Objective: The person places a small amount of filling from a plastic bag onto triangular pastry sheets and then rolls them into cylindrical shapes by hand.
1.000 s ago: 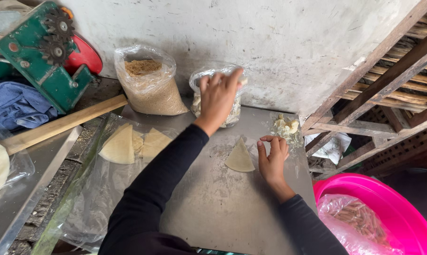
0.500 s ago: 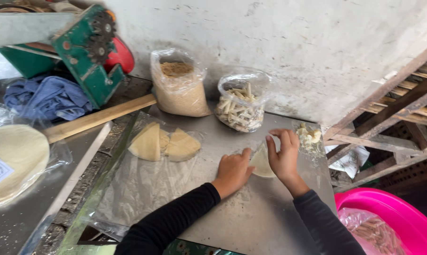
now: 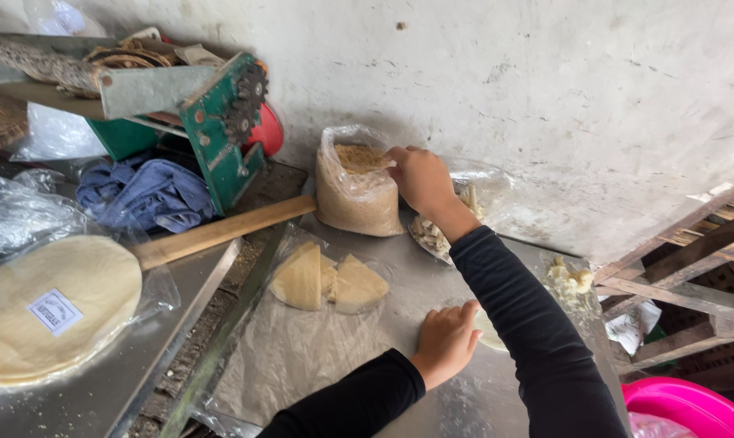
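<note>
My right hand (image 3: 420,178) reaches across to the open mouth of a clear bag of brown crumbs (image 3: 355,199), its fingertips curled at the bag's rim. Whether it holds any crumbs is hidden. Behind my right wrist lies a second clear bag of pale white pieces (image 3: 432,235). My left hand (image 3: 446,345) rests nearer to me on the metal sheet (image 3: 399,292), fingers pressing down on a pale triangular wrapper (image 3: 489,332) that my right sleeve mostly covers. Left of it, several folded wrapper triangles (image 3: 326,280) lie on clear plastic film (image 3: 294,357).
A stack of round wrappers in plastic (image 3: 51,304) lies at the left, next to a wooden handle (image 3: 221,231). A green geared machine (image 3: 221,122) and blue cloth (image 3: 144,195) stand behind. A small heap of white filling (image 3: 571,280) and a pink basin (image 3: 691,410) are at the right.
My right hand left the triangular wrapper and moved up and left to the crumb bag. My left hand stayed on the wrapper. The view shifted left.
</note>
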